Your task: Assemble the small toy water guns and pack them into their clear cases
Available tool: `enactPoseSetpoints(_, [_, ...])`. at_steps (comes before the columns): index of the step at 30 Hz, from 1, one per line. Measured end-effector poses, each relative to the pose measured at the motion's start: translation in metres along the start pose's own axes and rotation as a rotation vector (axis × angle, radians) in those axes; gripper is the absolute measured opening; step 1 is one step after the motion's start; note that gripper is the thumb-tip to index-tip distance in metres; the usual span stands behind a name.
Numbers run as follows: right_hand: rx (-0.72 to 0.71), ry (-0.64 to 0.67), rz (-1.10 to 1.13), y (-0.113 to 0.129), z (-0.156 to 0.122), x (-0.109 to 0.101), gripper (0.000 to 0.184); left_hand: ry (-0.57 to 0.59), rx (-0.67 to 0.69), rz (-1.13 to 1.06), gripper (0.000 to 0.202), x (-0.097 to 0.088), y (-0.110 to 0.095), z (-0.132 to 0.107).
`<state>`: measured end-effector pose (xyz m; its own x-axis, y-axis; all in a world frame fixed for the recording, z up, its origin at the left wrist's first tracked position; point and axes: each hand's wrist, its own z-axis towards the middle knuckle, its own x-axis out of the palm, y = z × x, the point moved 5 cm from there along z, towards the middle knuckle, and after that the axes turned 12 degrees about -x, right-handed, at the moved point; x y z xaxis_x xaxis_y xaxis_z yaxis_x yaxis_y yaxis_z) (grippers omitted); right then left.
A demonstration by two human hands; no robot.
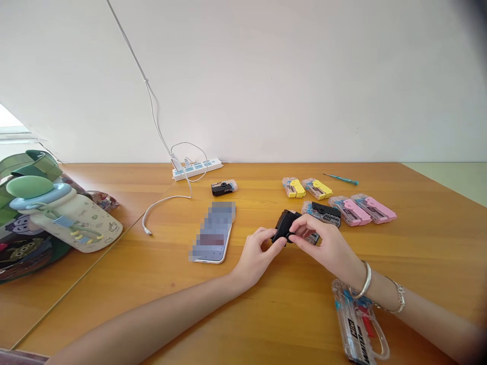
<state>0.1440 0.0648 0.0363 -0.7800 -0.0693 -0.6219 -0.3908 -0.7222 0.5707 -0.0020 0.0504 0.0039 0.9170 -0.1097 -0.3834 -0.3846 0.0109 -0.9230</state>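
Observation:
Both my hands meet over the middle of the wooden table. My left hand and my right hand pinch a small black boxy device between their fingertips, just above the tabletop. Two bracelets circle my right wrist. Right behind the device lies a black one in a clear case. Beside it sit two pink cased ones, and two yellow cased ones lie further back.
A phone lies face up left of my hands. Behind it are another small black device, a white power strip with a loose cable, and a teal screwdriver. A clear case lies under my right forearm. A bottle and bag stand at left.

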Motion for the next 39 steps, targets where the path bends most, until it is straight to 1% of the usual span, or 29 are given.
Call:
enactPoseSetpoints(5, [-0.007,0.016,0.065,0.003,0.002,0.0,0.001,-0.004,0.014,0.016,0.028,0.0,0.0,0.0])
enactPoseSetpoints(9, [-0.009,0.013,0.031,0.001,0.002,0.001,0.003,-0.009,0.021,0.037,0.027,0.001,0.001,0.001])
enactPoseSetpoints(14, [0.005,0.053,-0.15,0.001,-0.002,0.003,0.009,-0.026,0.03,0.075,0.023,0.001,0.001,0.001])
enactPoseSetpoints(17, [-0.029,0.054,-0.309,0.004,-0.004,0.002,0.012,-0.041,0.043,0.077,0.022,0.0,-0.001,0.0])
enactPoseSetpoints(19, [-0.055,0.059,-0.395,0.006,-0.004,0.002,0.017,-0.052,0.051,0.067,0.021,0.0,-0.002,0.0])
enactPoseSetpoints(22, [-0.051,0.105,-0.442,0.006,-0.004,0.003,0.023,-0.06,0.039,0.059,0.019,-0.001,-0.003,0.0])
enactPoseSetpoints(26, [0.016,0.148,-0.368,0.003,-0.003,0.005,0.024,-0.069,0.025,0.048,0.018,-0.001,-0.001,0.001])
enactPoseSetpoints(34, [0.111,0.125,-0.102,-0.004,-0.005,0.01,0.019,-0.085,0.06,0.031,0.015,-0.003,-0.003,0.0])
enactPoseSetpoints(39, [0.159,0.118,-0.008,-0.006,-0.007,0.013,0.022,-0.098,0.068,0.057,0.017,-0.003,-0.005,-0.001])
